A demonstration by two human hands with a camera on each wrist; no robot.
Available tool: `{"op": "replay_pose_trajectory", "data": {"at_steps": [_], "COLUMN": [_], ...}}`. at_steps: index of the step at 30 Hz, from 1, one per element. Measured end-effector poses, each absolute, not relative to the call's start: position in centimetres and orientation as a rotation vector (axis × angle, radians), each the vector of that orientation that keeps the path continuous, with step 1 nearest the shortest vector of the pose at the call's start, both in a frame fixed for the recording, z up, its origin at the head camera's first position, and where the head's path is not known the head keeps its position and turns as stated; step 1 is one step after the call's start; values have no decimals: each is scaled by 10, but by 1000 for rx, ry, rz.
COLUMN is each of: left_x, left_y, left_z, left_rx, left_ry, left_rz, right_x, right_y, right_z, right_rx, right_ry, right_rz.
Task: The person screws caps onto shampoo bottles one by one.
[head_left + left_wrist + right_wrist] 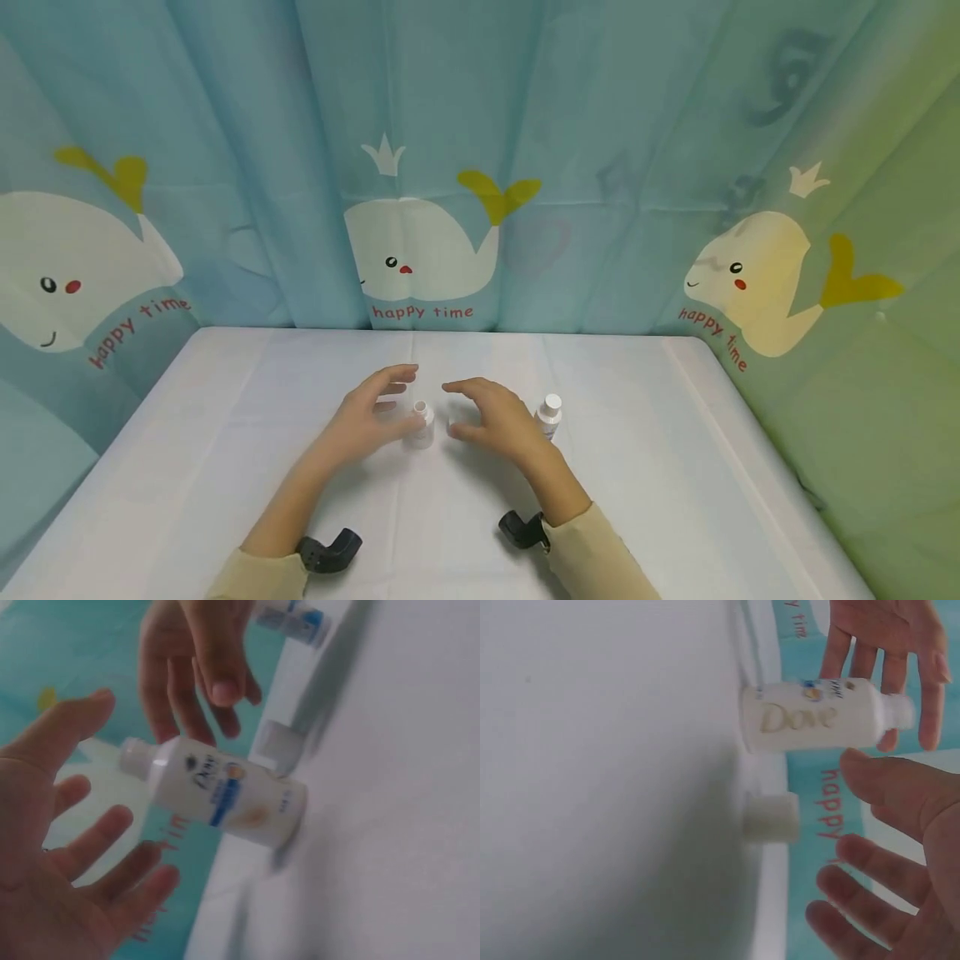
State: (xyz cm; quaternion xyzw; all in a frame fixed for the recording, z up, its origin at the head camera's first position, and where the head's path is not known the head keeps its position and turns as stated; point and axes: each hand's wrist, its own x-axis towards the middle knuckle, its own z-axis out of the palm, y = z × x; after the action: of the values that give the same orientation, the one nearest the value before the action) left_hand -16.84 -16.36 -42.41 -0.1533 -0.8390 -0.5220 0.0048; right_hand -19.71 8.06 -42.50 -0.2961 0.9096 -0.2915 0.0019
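Observation:
A small white Dove bottle stands upright on the table, its threaded neck uncapped; brand lettering shows on its body. To the left of it is my left hand, fingers spread and loosely bent, with nothing in its grasp. The left thumb overlaps the bottle in the head view. My right hand hovers on the other side, fingers apart and holding nothing. Between the bottle and the right hand, a white cap rests on the table; in the head view the right hand mostly hides it.
A second white bottle, with its cap on, stands just beyond the right hand, which partly covers it. White cloth covers the table. A blue-green curtain with printed whales hangs along the table's far edge.

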Motion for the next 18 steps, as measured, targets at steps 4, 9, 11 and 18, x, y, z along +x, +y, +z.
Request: {"op": "replay_pose_trajectory", "data": {"at_steps": [4, 9, 11, 18], "left_x": [-169, -170, -170, -168], "left_y": [-161, -159, -158, -151], "left_z": [-434, -446, -449, -455], "left_rx": [-493, -532, -532, -450], "left_ry": [-2672, -2741, -2773, -2790], "left_rz": [-1644, -1616, -1613, -1632], "right_x": [-197, -194, -193, -193], "right_y": [76, 74, 74, 74], "right_z": [-434, -443, -444, -443], "right_rx": [-925, -961, -969, -983], "right_ry": [2835, 2819, 2811, 2840], "right_rz": [-826, -723, -704, -648]}}
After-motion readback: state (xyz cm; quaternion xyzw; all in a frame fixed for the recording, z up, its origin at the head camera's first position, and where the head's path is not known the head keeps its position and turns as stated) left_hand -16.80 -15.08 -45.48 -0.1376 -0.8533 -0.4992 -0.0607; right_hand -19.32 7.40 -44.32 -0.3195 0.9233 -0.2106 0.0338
